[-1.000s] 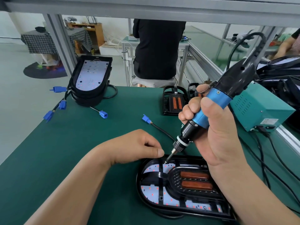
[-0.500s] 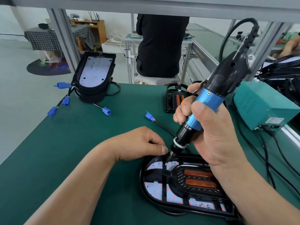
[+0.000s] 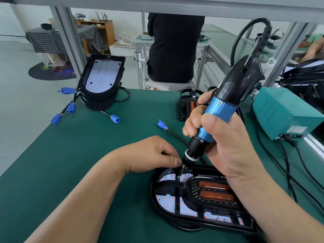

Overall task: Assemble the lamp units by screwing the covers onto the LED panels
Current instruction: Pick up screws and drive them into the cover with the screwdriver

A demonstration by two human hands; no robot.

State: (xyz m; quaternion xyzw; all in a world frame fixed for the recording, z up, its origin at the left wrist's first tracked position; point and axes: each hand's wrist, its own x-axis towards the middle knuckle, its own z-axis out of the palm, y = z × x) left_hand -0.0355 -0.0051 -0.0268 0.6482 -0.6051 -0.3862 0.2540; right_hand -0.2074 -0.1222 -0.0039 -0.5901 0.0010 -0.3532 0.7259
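Risk sits at the bit (image 3: pixel 181 171): we see the right hand (image 3: pixel 228 148) wrapped round the tilted screwdriver (image 3: pixel 222 109), left hand (image 3: pixel 149 155) seemingly pinching that bit. Cover (image 3: pixel 177 188) lies on the LED panel (image 3: pixel 166 202), on the mat (image 3: pixel 87 155) before us. A slip would likely gouge the panel or nip fingertips (image 3: pixel 177 162).

light: bright, even, diffuse across your bench | shadows: soft, faint beneath your left hand (image 3: pixel 150 153) on the green mat (image 3: pixel 70 163) | glare: mild sheen on the blue barrel of your screwdriver (image 3: pixel 220 111) | focus: your near work sharp, far room slightly soft | distortion: wide-angle bowing of the frame posts (image 3: pixel 65 32) toward the edges
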